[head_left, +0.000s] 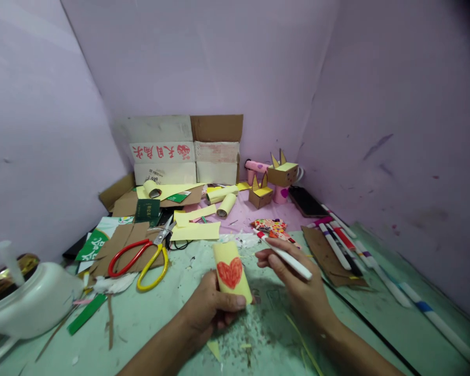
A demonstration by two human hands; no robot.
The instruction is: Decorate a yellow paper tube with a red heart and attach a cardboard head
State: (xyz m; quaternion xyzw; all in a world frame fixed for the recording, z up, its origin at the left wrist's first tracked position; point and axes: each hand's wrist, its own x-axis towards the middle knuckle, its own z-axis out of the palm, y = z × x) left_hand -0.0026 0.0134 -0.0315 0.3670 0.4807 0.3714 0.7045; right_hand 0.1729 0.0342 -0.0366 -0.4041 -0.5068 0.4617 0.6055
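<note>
Smudging looks like the likeliest trouble: the yellow roll sits in front of the person, over the near part of the green tabletop, and its red heart lies just above the thumb of the left hand. If the ink is wet, a slip of that thumb could smear it. The roll seems to be paper, so too hard a squeeze could dent it.

Both hands are apart. The left is closed around the lower part of the roll; the right hand pinches a white marker, its red end pointing away from the roll. Whether that end is capped, I cannot tell; if bare, a careless swing could leave a stray mark.

Beyond the roll lie yellow paper strips, with 2 cardboard boxes with pointed ears farther back. Scissors rest to the left, near enough for the left arm to knock if it sweeps wide. On the right, loose markers crowd a cardboard piece, and a black cable runs beside the right forearm, where it could snag.
</note>
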